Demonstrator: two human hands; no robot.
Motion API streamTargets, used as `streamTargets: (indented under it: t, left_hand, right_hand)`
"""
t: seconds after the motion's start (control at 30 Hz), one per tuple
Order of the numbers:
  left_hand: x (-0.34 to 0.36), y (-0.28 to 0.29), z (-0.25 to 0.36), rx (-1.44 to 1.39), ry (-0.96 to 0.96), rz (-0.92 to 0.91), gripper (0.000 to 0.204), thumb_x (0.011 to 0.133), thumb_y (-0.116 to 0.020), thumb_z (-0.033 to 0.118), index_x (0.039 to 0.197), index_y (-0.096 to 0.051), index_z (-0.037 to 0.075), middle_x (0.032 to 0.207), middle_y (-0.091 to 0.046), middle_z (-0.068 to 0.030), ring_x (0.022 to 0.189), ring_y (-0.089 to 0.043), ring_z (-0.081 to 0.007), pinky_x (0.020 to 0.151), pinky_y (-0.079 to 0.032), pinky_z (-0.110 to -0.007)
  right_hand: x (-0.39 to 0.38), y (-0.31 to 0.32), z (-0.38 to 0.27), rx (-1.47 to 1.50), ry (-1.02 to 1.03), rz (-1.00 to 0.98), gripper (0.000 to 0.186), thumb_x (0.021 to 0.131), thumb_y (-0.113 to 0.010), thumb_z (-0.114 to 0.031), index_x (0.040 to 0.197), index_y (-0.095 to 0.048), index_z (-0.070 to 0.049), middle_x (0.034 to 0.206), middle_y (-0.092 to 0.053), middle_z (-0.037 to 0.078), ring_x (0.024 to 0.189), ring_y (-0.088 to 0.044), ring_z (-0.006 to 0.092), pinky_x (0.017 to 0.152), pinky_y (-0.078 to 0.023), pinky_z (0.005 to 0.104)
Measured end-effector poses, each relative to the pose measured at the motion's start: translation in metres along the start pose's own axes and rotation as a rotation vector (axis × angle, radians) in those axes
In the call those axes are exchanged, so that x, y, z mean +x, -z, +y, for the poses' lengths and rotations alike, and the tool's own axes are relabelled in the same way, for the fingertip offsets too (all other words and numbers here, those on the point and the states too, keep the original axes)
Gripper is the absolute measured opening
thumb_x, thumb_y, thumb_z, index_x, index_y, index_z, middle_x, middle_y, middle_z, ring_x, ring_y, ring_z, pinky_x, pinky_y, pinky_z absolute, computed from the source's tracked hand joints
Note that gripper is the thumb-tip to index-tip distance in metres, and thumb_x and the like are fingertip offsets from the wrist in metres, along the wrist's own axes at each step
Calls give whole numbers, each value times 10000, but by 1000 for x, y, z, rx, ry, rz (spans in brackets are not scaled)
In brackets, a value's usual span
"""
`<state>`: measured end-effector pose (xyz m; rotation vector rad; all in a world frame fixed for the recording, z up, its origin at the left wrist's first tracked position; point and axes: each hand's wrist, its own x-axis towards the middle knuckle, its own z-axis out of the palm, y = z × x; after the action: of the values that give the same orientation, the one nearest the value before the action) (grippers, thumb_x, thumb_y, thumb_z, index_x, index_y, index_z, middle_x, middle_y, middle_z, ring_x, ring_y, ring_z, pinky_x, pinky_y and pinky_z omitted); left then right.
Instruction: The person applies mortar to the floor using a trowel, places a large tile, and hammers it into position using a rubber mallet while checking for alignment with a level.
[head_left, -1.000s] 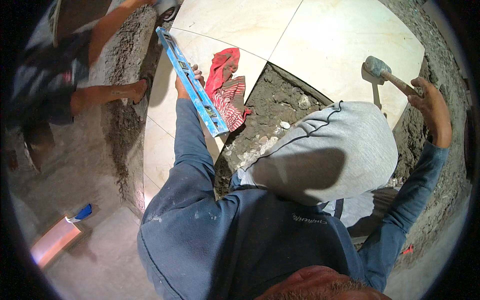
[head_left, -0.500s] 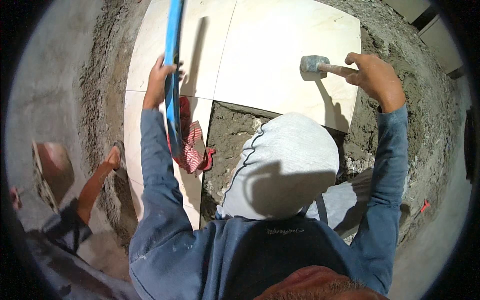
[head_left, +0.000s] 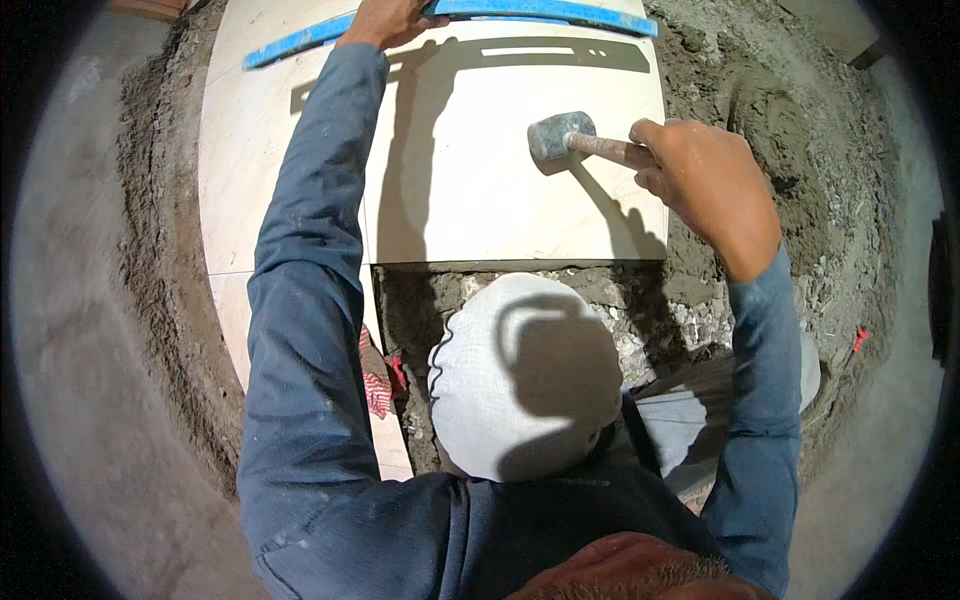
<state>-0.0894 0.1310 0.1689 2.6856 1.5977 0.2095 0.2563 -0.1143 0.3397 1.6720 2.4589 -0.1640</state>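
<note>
My left hand is closed around a long blue spirit level, which lies crosswise over the far part of the large cream tile. Its shadow falls on the tile just nearer to me; whether the level touches the tile I cannot tell. In my right hand is the wooden handle of a rubber mallet. The mallet's dark grey head is low over the same tile, to the right of its middle. The fingers of my right hand wrap round the handle near the tile's right edge.
Rough grey mortar borders the tiles at right, with a strip of soil at left. A red-and-white striped cloth lies beside my left arm. My bent knee is in front of the tile edge. A small red object lies far right.
My left hand has moved forward and right, turning the level from lengthwise to crosswise. The mallet has shifted left in the picture. A person at the left has gone out of view.
</note>
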Motion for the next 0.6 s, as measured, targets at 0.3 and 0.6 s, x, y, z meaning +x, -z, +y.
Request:
streamTargets:
  t: [0.3,0.6]
  left_hand:
    - [16,-49,-43,-168,-207,-100,549,805,-787,401,1243,-685,85,1204,-680,-151,1142,-641,-337,981,-514,-447]
    - [-25,-17,-14,-251,-25,169,488,861,-752,293,1274,-649,52,1189,-662,-201,1166,-608,-389,1020,-477,-476]
  right_hand:
    - [-2,6,2,84,30,13,263,833,-760,-147,1067,-658,-83,892,-703,146,897,-692,356,765,-528,486]
    - [9,14,-6,93,-84,-108,398,819,-784,-152,1196,-670,-100,1042,-724,164,969,-689,380,817,-530,464]
